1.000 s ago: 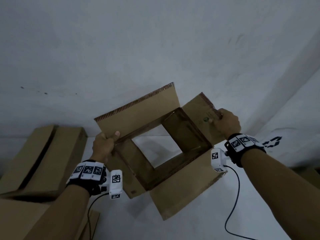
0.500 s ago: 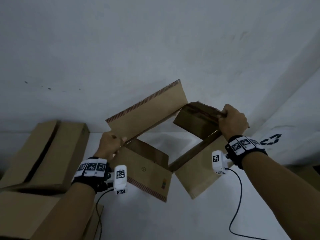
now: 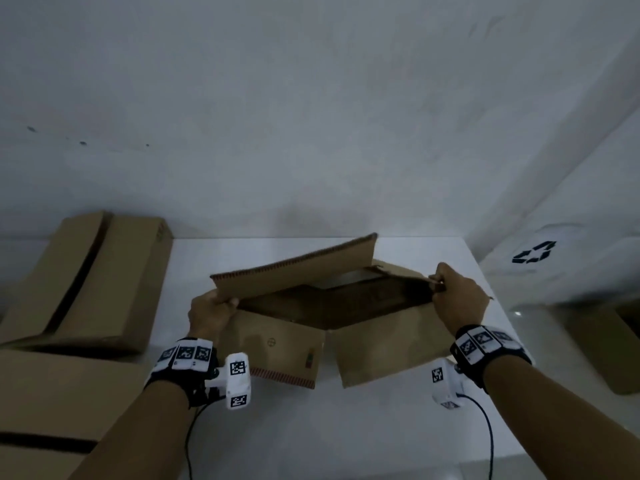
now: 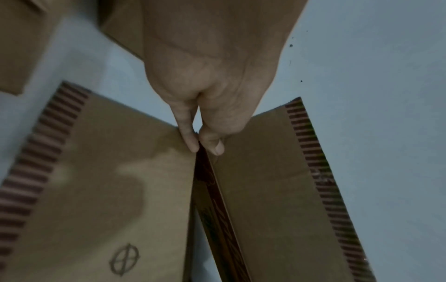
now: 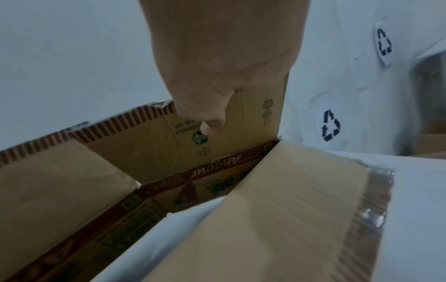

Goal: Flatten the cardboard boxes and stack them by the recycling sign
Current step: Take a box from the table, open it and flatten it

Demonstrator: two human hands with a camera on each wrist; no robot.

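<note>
Nearly collapsed, the brown corrugated cardboard box [image 3: 322, 306] with four splayed flaps and a dark printed band hangs over the white tabletop [image 3: 346, 427], pinched at opposite corners by the left hand [image 3: 211, 311] and right hand [image 3: 457, 299], two more boxes [image 3: 86, 282] lying left, one recycling sign [image 3: 533, 252] right.

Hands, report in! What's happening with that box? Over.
Left hand and right hand grip opposite corners. Box nearly flat over the table. Nothing blocking.
</note>
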